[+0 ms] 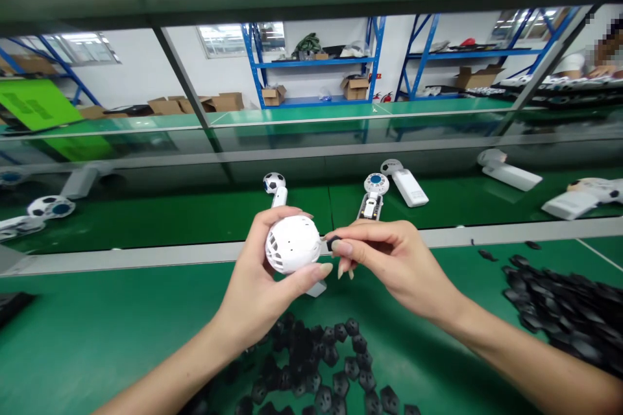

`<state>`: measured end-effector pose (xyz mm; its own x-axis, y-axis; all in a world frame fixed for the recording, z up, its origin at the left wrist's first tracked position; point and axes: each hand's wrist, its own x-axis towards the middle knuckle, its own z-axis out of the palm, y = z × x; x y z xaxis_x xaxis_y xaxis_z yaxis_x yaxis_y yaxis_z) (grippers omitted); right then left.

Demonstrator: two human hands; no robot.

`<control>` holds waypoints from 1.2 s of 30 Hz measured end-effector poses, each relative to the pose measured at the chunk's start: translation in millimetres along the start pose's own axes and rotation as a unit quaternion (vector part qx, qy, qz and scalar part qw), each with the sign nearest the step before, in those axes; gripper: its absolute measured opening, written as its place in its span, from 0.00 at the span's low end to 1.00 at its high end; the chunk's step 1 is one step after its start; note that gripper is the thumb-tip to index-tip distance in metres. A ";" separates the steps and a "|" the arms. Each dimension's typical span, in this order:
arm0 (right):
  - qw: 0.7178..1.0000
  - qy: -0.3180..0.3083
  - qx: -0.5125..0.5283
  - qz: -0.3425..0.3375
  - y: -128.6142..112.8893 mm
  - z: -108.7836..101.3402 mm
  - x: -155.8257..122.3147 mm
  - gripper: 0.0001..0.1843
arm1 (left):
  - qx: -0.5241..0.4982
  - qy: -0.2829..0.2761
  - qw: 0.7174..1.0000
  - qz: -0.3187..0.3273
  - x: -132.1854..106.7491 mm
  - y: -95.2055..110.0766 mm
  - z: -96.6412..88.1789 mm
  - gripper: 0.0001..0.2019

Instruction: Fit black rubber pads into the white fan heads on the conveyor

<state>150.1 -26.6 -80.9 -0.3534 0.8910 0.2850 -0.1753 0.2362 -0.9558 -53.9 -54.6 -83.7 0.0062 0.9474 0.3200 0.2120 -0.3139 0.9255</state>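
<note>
Both hands work close together at centre: the left hand (253, 292) clamps a white slotted plastic ball (292, 244), while the right hand (392, 266) pinches a small black pentagonal patch (333, 244) just beside it. Loose black patches (341, 369) spread across the green bench mat (97, 337) at 6 and 4 o'clock. White ball-topped handles (279, 196) lie at 12 on a farther green bench (170, 217), and blue steel shelving (311, 61) holding cardboard boxes (355, 87) lines the white far wall (146, 71).

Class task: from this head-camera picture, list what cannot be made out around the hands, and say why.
Head view:
- Most of the black piece: hidden by the right hand.
- Back of the white lattice ball: hidden by the left hand.
- Nearest black pentagonal pieces: cut off by the bottom edge.
</note>
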 end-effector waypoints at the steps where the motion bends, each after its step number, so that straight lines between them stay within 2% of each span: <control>1: 1.000 0.010 0.015 0.007 0.4 -0.1 -0.2 0.04 | 0.006 -0.001 1.000 0.006 -0.2 0.5 -0.2 0.27; 4: 0.997 0.028 0.057 0.036 0.1 0.5 -0.6 0.06 | 0.020 0.000 0.999 0.026 -1.3 -1.9 -0.6 0.26; 8: 0.994 0.010 0.088 0.059 -0.8 3.8 -1.8 0.08 | 0.047 -0.003 0.997 0.061 -3.3 -8.5 -1.8 0.24; 13: 0.994 0.004 0.075 0.083 1.3 6.0 -2.8 0.10 | 0.044 -0.011 0.995 0.090 -4.7 -13.2 -1.0 0.24; 19: 0.996 -0.020 0.052 0.075 -0.8 5.1 -1.9 0.11 | 0.036 -0.005 0.996 0.076 -1.8 -6.1 1.2 0.23; 30: 0.986 0.015 0.122 0.109 -2.6 5.8 -0.3 0.10 | 0.048 -0.012 0.995 0.091 -3.3 -6.8 1.7 0.23; 36: 0.987 0.006 0.140 0.079 2.5 10.6 -4.4 0.08 | 0.038 -0.013 0.995 0.090 -4.0 -7.2 1.6 0.22</control>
<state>141.5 -34.1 -83.8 -0.3865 0.9130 0.1306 -0.3655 -0.0216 -0.9306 -53.8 -56.0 -92.0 0.0766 0.8779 0.4727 0.2793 -0.4740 0.8351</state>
